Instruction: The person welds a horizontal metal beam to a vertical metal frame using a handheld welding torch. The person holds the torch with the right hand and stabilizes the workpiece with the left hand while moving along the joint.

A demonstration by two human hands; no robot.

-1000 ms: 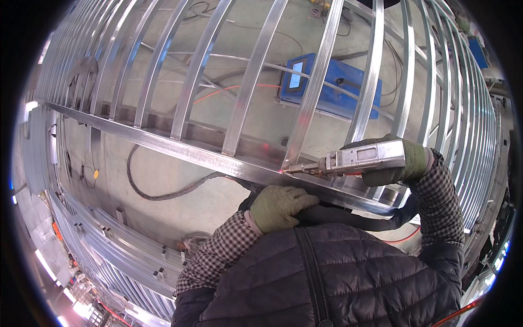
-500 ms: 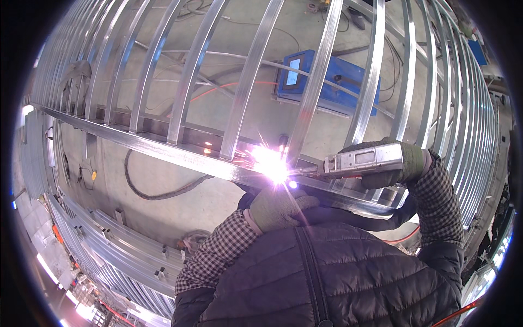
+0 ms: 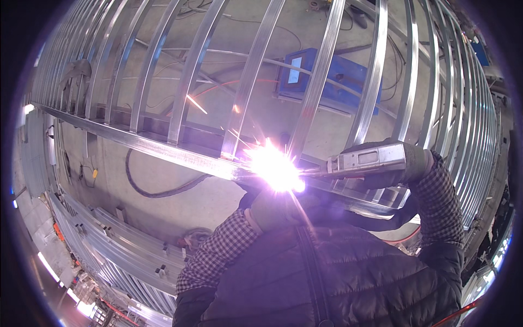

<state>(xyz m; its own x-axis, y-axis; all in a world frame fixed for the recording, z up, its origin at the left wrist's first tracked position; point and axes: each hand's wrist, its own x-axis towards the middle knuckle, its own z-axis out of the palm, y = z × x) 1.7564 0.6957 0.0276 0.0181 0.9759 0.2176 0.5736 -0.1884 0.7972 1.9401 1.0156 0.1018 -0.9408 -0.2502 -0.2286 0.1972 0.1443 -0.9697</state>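
In my gloved right hand [image 3: 417, 166] is a silver welding gun [image 3: 369, 158], its nozzle pointing left into a blinding white-pink glare. Sparks fly up and left from that spot, where an upright square metal bar [image 3: 311, 101] meets the long metal rail [image 3: 180, 155]. My left hand [image 3: 269, 211], in a grey-green glove, is just below the glare, close to the rail's near side. Its fingers are washed out, so their grip is hidden. Several more bars of the frame rise from the rail on both sides.
Behind the bars, a blue machine [image 3: 348, 82] with a small screen stands on the floor among cables. A dark hose [image 3: 146, 192] curves under the rail. Stacked metal profiles [image 3: 128, 240] lie at the lower left. A grey cloth or glove [image 3: 79, 70] hangs on the left bars.
The glare has grown and now washes out my left hand's fingers. Sparks reach higher to the upper left. My right hand and the welding gun have barely shifted.
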